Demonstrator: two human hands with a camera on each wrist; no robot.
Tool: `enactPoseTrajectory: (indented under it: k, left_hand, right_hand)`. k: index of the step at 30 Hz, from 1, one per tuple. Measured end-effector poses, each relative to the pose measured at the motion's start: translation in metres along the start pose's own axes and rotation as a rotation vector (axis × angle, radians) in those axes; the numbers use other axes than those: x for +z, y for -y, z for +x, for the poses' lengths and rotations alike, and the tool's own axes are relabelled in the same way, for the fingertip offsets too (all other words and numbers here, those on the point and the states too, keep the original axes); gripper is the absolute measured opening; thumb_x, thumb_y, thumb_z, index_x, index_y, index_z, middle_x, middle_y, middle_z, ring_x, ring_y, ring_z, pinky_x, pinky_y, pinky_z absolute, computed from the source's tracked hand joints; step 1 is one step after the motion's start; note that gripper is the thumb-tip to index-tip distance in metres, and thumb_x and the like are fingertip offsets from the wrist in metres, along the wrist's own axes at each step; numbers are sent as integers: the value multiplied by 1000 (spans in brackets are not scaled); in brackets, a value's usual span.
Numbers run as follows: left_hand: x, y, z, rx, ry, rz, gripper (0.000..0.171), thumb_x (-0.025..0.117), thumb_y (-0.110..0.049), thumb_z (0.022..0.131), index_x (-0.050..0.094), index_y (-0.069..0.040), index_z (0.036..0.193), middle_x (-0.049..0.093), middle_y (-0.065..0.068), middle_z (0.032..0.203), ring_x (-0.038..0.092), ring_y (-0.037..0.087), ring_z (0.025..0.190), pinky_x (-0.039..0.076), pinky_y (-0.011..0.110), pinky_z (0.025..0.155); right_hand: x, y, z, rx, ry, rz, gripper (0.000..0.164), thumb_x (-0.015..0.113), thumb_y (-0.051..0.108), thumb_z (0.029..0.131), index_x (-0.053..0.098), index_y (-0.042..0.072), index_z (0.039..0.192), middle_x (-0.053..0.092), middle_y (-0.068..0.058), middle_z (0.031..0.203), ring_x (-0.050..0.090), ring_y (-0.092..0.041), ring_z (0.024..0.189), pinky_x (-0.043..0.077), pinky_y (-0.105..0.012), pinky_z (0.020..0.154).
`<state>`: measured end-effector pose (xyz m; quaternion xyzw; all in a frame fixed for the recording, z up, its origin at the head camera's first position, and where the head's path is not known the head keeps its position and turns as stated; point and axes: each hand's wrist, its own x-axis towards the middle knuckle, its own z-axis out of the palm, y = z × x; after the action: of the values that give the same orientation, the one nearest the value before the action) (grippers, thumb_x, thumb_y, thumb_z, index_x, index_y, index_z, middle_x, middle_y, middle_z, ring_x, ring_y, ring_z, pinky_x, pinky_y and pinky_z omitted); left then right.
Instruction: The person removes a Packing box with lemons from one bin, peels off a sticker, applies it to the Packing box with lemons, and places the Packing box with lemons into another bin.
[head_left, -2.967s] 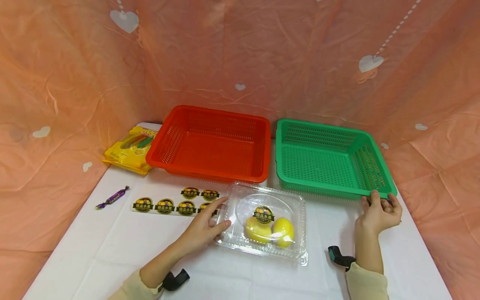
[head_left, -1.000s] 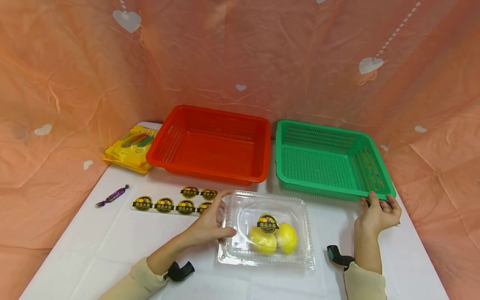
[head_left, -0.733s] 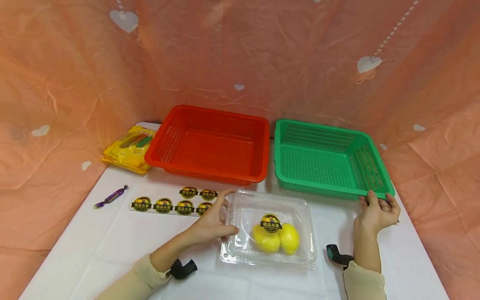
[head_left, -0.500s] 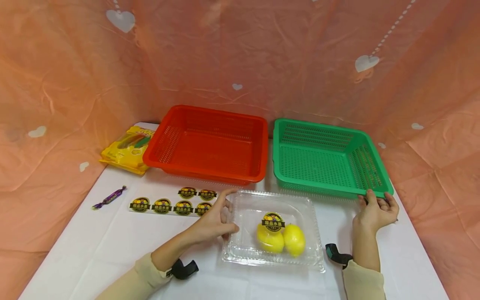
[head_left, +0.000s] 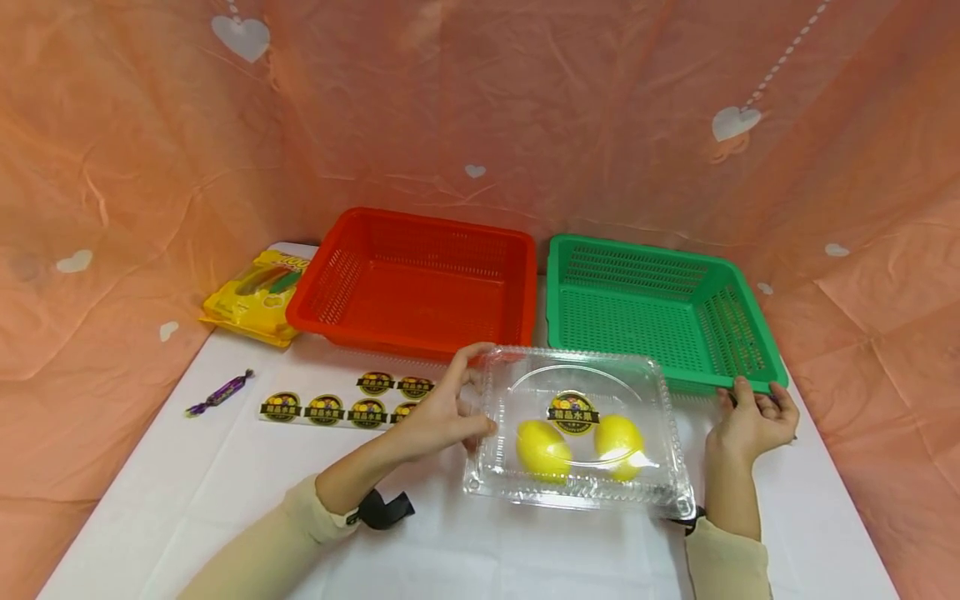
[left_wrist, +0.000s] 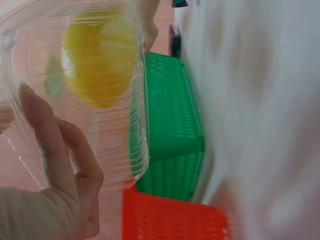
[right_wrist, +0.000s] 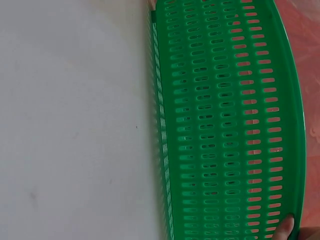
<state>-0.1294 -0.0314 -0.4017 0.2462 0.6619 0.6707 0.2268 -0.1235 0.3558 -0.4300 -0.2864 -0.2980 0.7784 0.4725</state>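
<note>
My left hand (head_left: pixel 442 417) grips the left side of a clear plastic clamshell box (head_left: pixel 510 375), its thumb on the lid side. Two lemons (head_left: pixel 543 450) lie apart inside it, and a round black-and-gold fruit label (head_left: pixel 573 412) sits on the lid. The left wrist view shows the box raised off the table, one lemon (left_wrist: pixel 100 55) visible through its wall. With its fingers at the front right corner, my right hand (head_left: pixel 750 425) holds the rim of a green plastic basket (head_left: pixel 630 321). In the right wrist view a fingertip (right_wrist: pixel 285 227) touches that basket's slotted side.
A red basket (head_left: pixel 438 308) stands left of the green one. A sheet of several fruit labels (head_left: pixel 325 411) lies in front of it. Farther left are a yellow packet (head_left: pixel 258 300) and a purple wrapped candy (head_left: pixel 220 393) on the white-covered table (head_left: pixel 225 500).
My left hand has moved right and up, lifting the box toward the green basket. Inside, the lemons have rolled apart. My right hand has stayed on the basket rim.
</note>
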Motion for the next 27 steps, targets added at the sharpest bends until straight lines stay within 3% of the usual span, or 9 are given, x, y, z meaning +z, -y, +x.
enactPoseTrajectory:
  k: [3, 10, 15, 17, 21, 24, 27]
  left_hand:
    - [4, -8, 11, 10, 15, -1, 84, 62, 1, 83, 19, -24, 150, 39, 23, 124, 59, 19, 54, 57, 33, 52]
    - [8, -22, 38, -5, 36, -5, 80, 60, -4, 85, 18, -23, 150, 39, 23, 121, 57, 20, 52, 58, 32, 55]
    - [11, -33, 62, 9, 31, 28, 80, 61, -6, 84, 18, -22, 151, 37, 18, 112, 55, 22, 54, 58, 36, 54]
    - [12, -39, 74, 21, 20, 61, 81, 62, -7, 84, 19, -22, 151, 38, 17, 113, 55, 21, 61, 58, 34, 55]
    - [15, -51, 102, 39, -4, 69, 82, 64, -9, 83, 20, -22, 151, 37, 13, 110, 52, 19, 71, 54, 29, 55]
    - [18, -59, 126, 40, 0, 14, 81, 64, -8, 84, 20, -23, 151, 34, 11, 107, 52, 19, 61, 54, 30, 54]
    - [22, -67, 152, 30, 24, -46, 80, 63, -7, 86, 19, -24, 150, 30, 9, 102, 51, 21, 50, 56, 33, 53]
  right_hand:
    - [0, 0, 0, -5, 10, 18, 44, 63, -27, 80, 48, 3, 108, 35, -6, 78, 44, -15, 60, 50, -22, 44]
    - [0, 2, 1, -20, 2, -62, 42, 64, -25, 79, 49, 5, 104, 42, -7, 73, 53, -12, 49, 50, -20, 41]
    - [2, 8, -7, -70, 0, -127, 39, 65, -25, 78, 52, 4, 100, 46, -6, 71, 51, -11, 55, 52, -18, 48]
    - [4, 8, -10, -101, -7, -139, 37, 66, -25, 78, 54, 4, 98, 46, -5, 69, 49, -10, 58, 51, -16, 52]
    - [7, 4, -10, -119, -39, -3, 26, 61, -24, 83, 56, -2, 94, 41, -4, 67, 42, -10, 61, 44, -14, 53]
    - [6, 1, -5, -76, -45, 54, 30, 55, -27, 83, 54, -1, 97, 40, -4, 73, 39, -10, 59, 40, -15, 45]
    - [2, 0, 0, -42, -25, -17, 40, 58, -28, 80, 51, 3, 104, 40, -5, 78, 41, -11, 59, 46, -16, 43]
